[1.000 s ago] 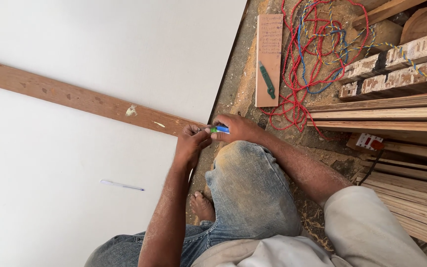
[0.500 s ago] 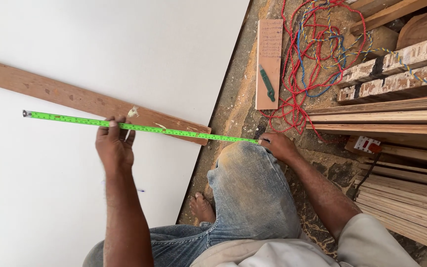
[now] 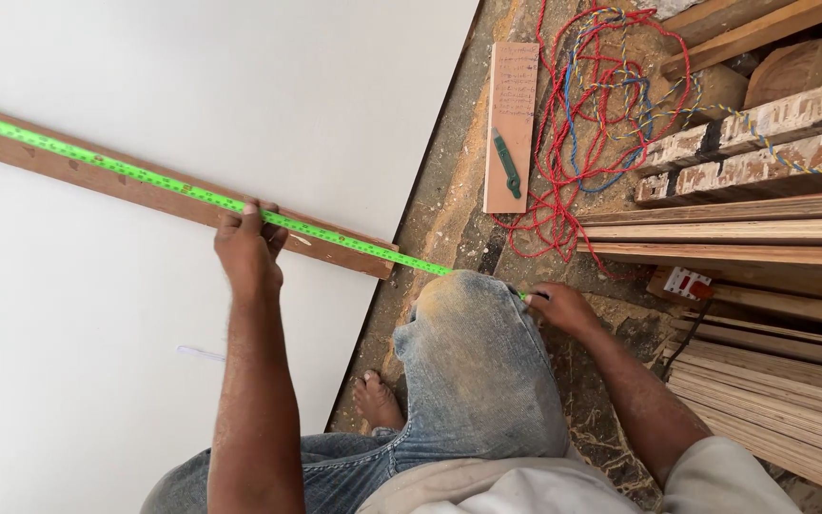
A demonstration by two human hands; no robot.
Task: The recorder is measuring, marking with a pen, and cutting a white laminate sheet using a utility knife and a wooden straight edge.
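- Head view shows a bright green tape measure (image 3: 192, 193) pulled out long. It lies along a brown wood strip (image 3: 78, 169), which rests on a big white board (image 3: 145, 76).
- The tape runs from the far left edge of the picture, across the strip, past the edge of the white board, over a dusty blue-jeans knee (image 3: 473, 352), and ends at the right hand.
- The left hand (image 3: 247, 249) presses down on the tape and the strip, fingers bent over them, about halfway along.
- The right hand (image 3: 558, 306) is closed around the tape's end by the knee. The tape's case is hidden in that hand, so I cannot tell how the fingers grip it.
- To do this well, I think the tape should stay tight and flat, with no sag past the end of the strip. It should run straight along the strip, not slant across it. The left fingers should press firmly so nothing slides.
- A thin pencil or pen (image 3: 200, 353) lies on the white board near the left arm.
- Farther out are a short plank (image 3: 513, 114), tangled red wire (image 3: 601, 105), and stacked wood slats (image 3: 773, 333).
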